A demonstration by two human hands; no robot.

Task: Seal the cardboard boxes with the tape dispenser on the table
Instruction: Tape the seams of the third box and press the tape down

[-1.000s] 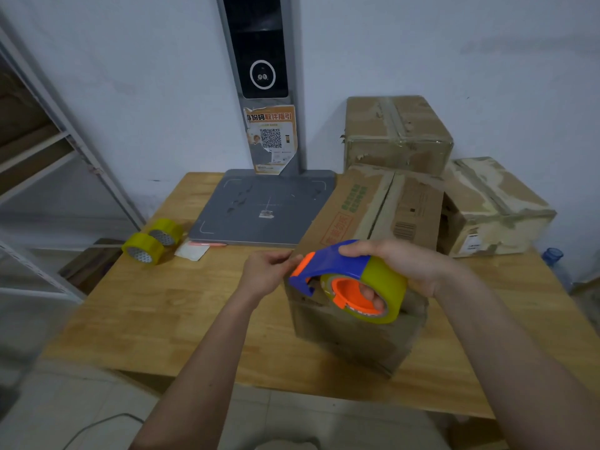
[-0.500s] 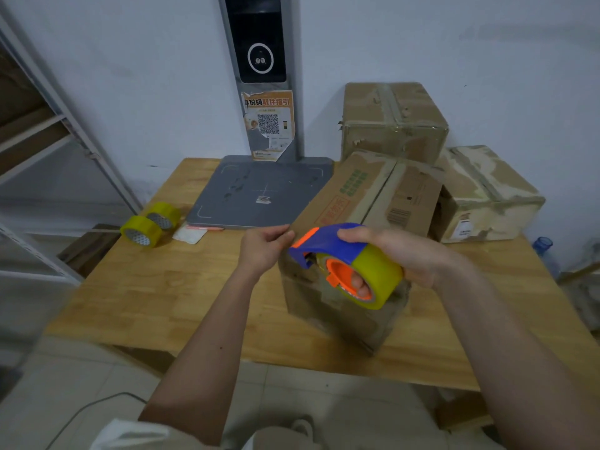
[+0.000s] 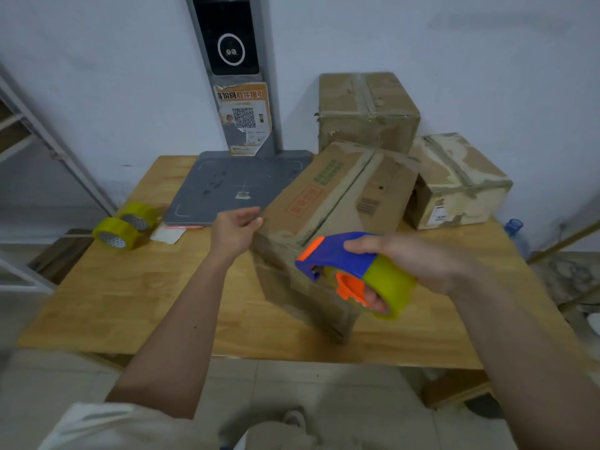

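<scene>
The tape dispenser (image 3: 354, 271) — blue frame, orange hub, yellow roll — is held in the right hand (image 3: 412, 258) at centre right of the frame, fingers curled over the top and through the core. It is shown just above the near end of the front box (image 3: 328, 209), which lies at an angle at the centre of the table (image 3: 136, 297). The left hand (image 3: 235, 233) is seen at the box's left upper edge, fingers loosely bent with thumb and forefinger close together; whether a free end of tape is pinched there cannot be told. Two further boxes, both already banded with tape, are placed at upper right: the rear box (image 3: 367, 112) against the wall and the right box (image 3: 457, 180) beside it. Two spare rolls (image 3: 125, 225) lie at the left edge of the table, next to a grey platform (image 3: 227, 186).

For the step in hand — judged to be the start of a strip along the centre seam — the box is best steadied with the left hand, the tape end pressed well down over the near face, and the dispenser drawn along the seam under even tension, so that wrinkles and drift off the flaps are avoided.
</scene>
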